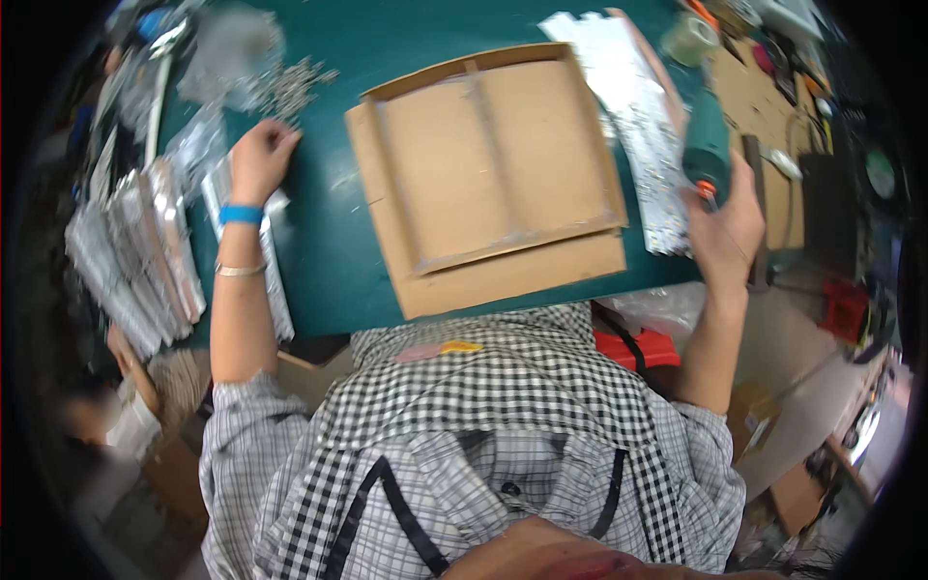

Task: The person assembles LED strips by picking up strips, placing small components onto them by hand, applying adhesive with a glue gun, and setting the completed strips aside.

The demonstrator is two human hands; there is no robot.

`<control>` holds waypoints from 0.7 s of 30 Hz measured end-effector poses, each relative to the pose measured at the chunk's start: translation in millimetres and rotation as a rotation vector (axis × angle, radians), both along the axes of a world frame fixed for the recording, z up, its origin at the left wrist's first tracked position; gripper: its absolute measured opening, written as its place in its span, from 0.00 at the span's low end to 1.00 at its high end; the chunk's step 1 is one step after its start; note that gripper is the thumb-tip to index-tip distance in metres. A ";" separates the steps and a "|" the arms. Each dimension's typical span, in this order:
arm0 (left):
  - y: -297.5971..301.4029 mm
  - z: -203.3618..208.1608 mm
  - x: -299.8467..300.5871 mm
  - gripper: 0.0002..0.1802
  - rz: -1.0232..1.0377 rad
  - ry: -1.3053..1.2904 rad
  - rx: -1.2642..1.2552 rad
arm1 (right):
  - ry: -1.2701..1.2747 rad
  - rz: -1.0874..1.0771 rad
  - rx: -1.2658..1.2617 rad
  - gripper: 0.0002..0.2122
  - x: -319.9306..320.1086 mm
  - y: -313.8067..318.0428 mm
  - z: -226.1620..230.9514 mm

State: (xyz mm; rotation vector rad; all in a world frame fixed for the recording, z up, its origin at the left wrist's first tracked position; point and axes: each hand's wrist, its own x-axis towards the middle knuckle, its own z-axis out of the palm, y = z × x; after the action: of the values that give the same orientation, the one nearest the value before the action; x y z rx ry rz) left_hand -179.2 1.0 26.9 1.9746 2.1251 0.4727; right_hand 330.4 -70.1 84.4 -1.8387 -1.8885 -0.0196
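My left hand (259, 162), with a blue band at the wrist, is closed with thumb and finger together beside a pile of small metal pieces, seemingly screws (293, 92). Anything pinched there is too small to make out. On the right, my right hand (727, 227) grips a green electric screwdriver (707, 140) with an orange ring near its tip. It is over the edge of a stack of long white strips (657, 193) dotted with small marks. Between my hands lies a shallow cardboard tray (551, 145) with a central divider, on a wider cardboard sheet (512, 288).
Bubble-wrapped strips (130, 261) lie at the left edge of the green table (329, 222). Clear plastic bags (232, 53) sit at the far left. A tape roll (690, 41) and tools crowd the far right. Another person (130, 416) is at the lower left.
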 end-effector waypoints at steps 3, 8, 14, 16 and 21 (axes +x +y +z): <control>4.7 3.6 4.5 0.10 -0.125 -0.075 -0.113 | 0.062 -0.023 -0.023 0.26 6.5 -7.5 -8.8; 7.6 -6.0 -16.4 0.11 -0.102 -0.114 -0.074 | 0.031 -0.002 -0.022 0.27 1.1 -3.1 -12.7; 18.1 -8.4 16.6 0.14 -0.091 -0.010 -0.007 | -0.098 -0.045 -0.023 0.26 -0.6 4.0 -18.2; 19.1 -9.1 21.1 0.13 -0.107 -0.033 -0.002 | -0.071 -0.056 -0.035 0.26 1.4 4.0 -20.6; 0.7 0.5 25.7 0.10 -0.165 0.017 0.097 | 0.098 -0.091 0.008 0.24 14.7 -7.9 -18.0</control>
State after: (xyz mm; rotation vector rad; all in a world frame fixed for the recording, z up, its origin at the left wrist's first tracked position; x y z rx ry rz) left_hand -153.5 1.7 27.4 2.1925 1.9619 0.5399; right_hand 345.1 -78.0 66.3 -1.8837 -1.7356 0.0308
